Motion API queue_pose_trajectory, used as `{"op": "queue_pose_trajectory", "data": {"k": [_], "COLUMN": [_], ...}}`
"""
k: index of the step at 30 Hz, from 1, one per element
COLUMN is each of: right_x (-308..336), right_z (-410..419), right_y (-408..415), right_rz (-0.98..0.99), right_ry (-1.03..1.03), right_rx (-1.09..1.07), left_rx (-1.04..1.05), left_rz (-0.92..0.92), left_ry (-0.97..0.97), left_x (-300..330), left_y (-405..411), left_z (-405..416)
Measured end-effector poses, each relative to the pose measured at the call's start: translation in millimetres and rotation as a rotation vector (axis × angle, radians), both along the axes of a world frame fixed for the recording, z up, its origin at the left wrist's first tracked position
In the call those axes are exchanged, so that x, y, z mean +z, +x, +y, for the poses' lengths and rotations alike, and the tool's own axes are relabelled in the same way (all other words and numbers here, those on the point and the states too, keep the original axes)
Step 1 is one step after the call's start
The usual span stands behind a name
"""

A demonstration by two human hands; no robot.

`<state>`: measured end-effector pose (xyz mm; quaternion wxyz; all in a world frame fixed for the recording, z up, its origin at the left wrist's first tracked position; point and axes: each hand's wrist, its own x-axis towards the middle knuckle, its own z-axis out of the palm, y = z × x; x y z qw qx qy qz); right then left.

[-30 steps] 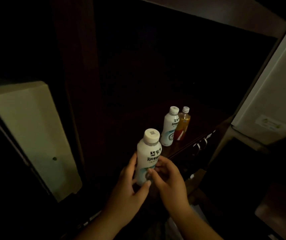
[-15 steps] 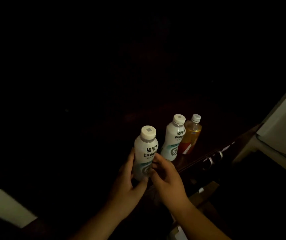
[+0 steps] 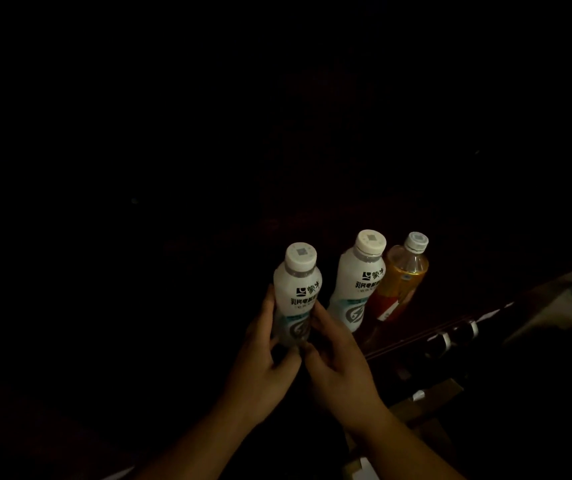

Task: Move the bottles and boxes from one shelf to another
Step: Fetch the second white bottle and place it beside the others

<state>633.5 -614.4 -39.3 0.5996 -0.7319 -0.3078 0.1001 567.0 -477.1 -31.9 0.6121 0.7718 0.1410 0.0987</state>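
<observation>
While both of my hands wrap the lower body of the white bottle (image 3: 297, 299), I keep it upright with its flat cap facing up. My left hand (image 3: 266, 362) presses the left side with the fingers running up the wall, and my right hand (image 3: 338, 362) closes on the right side, thumb across the printed label. So both hands are narrowed onto the same bottle, not spread. I cannot tell whether its base rests on the shelf (image 3: 426, 336) or hangs just above it, because my palms and the darkness hide the bottom.

It looks full, so I judge it fairly heavy for its size. The plastic wall should give a little under a squeeze, and the glossy sleeve could be slick. Holding low on the widest part, below the narrow shoulder, seems safest; a grip by the cap could let the body swing.

Just beyond and to the right stands a second white bottle (image 3: 355, 285) of the same kind, upright, near mine but apart from it. Touching its right side, or nearly, is an amber drink bottle (image 3: 400, 284) with a red label and a small pale cap. Both stand on the dark wooden shelf close to its front edge. Everything farther back is too dark to make out.
</observation>
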Motion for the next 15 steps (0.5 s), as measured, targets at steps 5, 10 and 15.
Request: {"op": "queue_pose_trajectory", "data": {"k": [5, 10, 15], "right_x": [-11.9, -11.4, -16.8], "right_z": [-4.7, -8.1, -11.6], "right_y": [5.4, 1.5, 1.4], "right_rz": [-0.021, 0.003, 0.051], "right_ry": [0.011, -0.023, -0.012], "right_rx": [-0.033, -0.094, -0.126], "left_rx": [0.005, 0.013, 0.037], "left_rz": [0.003, 0.035, 0.047], "left_ry": [-0.059, -0.071, -0.084], "left_x": [-0.7, -2.3, -13.0], "left_y": [6.3, 10.3, 9.2], "left_z": [-5.4, -10.9, -10.1]}}
